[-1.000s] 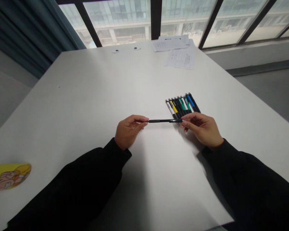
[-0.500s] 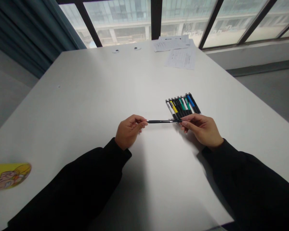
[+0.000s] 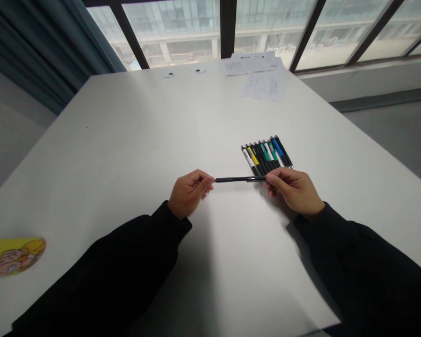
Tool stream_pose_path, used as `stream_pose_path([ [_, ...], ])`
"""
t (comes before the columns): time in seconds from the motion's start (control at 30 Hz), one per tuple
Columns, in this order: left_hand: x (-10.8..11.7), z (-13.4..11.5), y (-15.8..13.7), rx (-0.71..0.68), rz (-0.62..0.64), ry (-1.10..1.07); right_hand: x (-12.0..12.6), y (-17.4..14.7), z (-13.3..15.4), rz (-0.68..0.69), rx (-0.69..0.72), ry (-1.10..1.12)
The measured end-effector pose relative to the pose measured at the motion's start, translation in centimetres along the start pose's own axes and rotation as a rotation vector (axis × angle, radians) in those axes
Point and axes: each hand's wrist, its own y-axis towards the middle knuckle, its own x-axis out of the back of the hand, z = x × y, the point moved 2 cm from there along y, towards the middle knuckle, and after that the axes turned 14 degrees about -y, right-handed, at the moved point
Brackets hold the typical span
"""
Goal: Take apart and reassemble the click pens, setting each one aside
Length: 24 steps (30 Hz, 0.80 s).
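Observation:
A black pen is stretched level between my two hands, above the white table. My left hand pinches its tip end between thumb and fingers. At the other end, by the clip, my right hand has its thumb and fingers closed on the pen. Just beyond the right hand lies a row of several pens side by side, with white, yellow, black, green and blue barrels. Their near ends are partly hidden behind the right hand and the held pen.
Printed papers lie at the far edge of the white table, below the window. Two cable holes are near that edge. A yellow object with a cartoon picture sits at the left. A blue curtain hangs beyond.
The pen has turned slightly about its long axis, so its clip now shows toward me. Both hands have shifted very little; the row of pens is unchanged.

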Motion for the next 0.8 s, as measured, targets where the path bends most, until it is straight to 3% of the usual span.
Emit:
stream_pose_path([
  [0.8,-0.11,-0.11,-0.22,0.011,0.030,0.141,-0.21,-0.09,0.33,0.031,-0.051,-0.035],
])
